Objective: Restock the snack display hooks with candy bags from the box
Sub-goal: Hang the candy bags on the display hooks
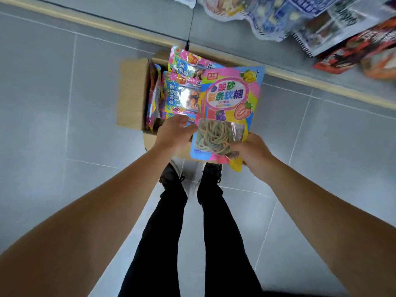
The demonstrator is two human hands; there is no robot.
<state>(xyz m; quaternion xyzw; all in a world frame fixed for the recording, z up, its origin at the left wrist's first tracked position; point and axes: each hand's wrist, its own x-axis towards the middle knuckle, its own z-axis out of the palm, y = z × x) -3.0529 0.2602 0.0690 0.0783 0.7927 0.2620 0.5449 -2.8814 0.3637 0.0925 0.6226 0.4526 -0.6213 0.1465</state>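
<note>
An open cardboard box [131,93] sits on the floor ahead of my feet, holding several bright pink and blue candy bags [182,91]. My right hand [250,153] grips the lower corner of one candy bag [229,97], pink and yellow with a clear window showing coloured strings, and holds it upright above the box. My left hand [174,131] reaches into the box with curled fingers on the bottom edge of a bag there; whether it grips that bag is unclear.
Hanging snack packets [300,20] of the display fill the top right, with red packets [362,52] lower down. A thin black hook rod [190,24] hangs above the box. The floor is grey tile [53,103] with a beige baseboard strip [128,33].
</note>
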